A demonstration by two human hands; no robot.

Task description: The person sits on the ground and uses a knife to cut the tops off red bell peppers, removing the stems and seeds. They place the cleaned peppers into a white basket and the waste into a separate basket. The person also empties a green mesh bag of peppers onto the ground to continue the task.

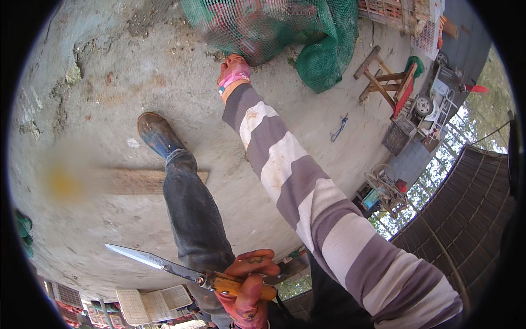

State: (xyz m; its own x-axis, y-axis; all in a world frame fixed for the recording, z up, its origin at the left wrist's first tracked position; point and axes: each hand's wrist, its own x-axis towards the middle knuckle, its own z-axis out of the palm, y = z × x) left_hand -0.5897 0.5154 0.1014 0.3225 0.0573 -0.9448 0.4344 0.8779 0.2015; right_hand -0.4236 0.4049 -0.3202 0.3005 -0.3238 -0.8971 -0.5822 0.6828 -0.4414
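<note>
My left hand point(250, 283), in a stained reddish glove, grips the wooden handle point(228, 284) of a knife. The long, pointed steel blade point(154, 260) points left, clear of the ground. My right arm, in a grey-and-white striped sleeve, reaches far forward. At its end, my right hand point(234, 70), in a pink and orange glove, has its fingers curled on the lower edge of a green mesh sack point(263, 37). Red and whitish contents show through the mesh but are too blurred to identify. A loose fold of the netting point(324, 68) hangs to the right.
My boot point(158, 133) stands on rough concrete point(111, 111) beside a wooden board point(139, 181). Plastic crates point(388, 16) are at upper right, near a wooden stool point(388, 80), a blue cord point(339, 129) and a parked vehicle point(435, 103). More crates point(154, 304) lie along the bottom.
</note>
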